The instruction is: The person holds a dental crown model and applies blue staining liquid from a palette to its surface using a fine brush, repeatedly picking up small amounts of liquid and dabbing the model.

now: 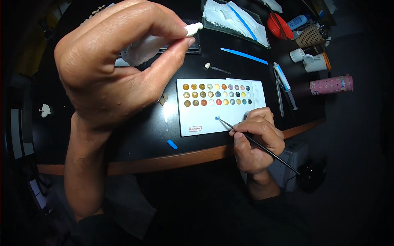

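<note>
Over a dark, brown-edged desk in a dim room, the left hand pinches a white piece and the right hand grips a brush at the palette.

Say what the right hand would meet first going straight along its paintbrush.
Likely the white paint palette, at the blue dab; depth hides whether the paintbrush in the right hand touches it.
</note>
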`<state>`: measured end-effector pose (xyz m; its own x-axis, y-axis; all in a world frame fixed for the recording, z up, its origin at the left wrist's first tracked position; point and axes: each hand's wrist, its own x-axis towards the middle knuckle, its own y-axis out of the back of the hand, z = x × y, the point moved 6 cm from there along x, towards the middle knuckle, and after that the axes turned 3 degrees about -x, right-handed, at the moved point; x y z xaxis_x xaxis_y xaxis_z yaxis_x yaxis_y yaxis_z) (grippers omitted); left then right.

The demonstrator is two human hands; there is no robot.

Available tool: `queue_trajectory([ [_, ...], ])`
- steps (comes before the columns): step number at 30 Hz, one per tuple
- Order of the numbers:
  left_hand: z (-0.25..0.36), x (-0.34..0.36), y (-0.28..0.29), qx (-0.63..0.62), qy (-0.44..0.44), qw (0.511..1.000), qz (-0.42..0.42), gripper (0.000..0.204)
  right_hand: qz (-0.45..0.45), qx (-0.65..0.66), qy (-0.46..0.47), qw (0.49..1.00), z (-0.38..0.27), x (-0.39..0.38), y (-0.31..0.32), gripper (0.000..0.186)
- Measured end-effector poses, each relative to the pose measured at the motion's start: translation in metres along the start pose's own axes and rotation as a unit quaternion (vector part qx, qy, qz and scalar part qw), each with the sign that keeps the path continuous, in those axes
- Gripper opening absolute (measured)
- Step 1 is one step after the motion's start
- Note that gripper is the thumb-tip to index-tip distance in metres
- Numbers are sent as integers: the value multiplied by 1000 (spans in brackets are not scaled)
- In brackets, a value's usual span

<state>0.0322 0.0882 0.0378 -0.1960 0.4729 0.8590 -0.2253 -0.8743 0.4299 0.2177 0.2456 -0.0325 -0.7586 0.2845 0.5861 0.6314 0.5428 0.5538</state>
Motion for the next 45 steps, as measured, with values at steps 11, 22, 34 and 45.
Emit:
queue_trajectory([
  [11, -3, -2, -4, 2, -33, 999, -3, 20, -7, -4, 5, 1000, 1, -2, -1, 13],
  [22, -4, -2, -4, 0, -41, 999, -14, 20, 6, 8, 15, 1000, 3, -3, -1, 14],
  [34, -3, -2, -4, -1, -30, 1000, -5, 21, -3, 9, 19, 1000, 1, -2, -3, 14],
  [45, -3, -2, -3, -4, -28, 1000, -4, 21, 9, 13, 13, 1000, 2, -2, -2, 13],
])
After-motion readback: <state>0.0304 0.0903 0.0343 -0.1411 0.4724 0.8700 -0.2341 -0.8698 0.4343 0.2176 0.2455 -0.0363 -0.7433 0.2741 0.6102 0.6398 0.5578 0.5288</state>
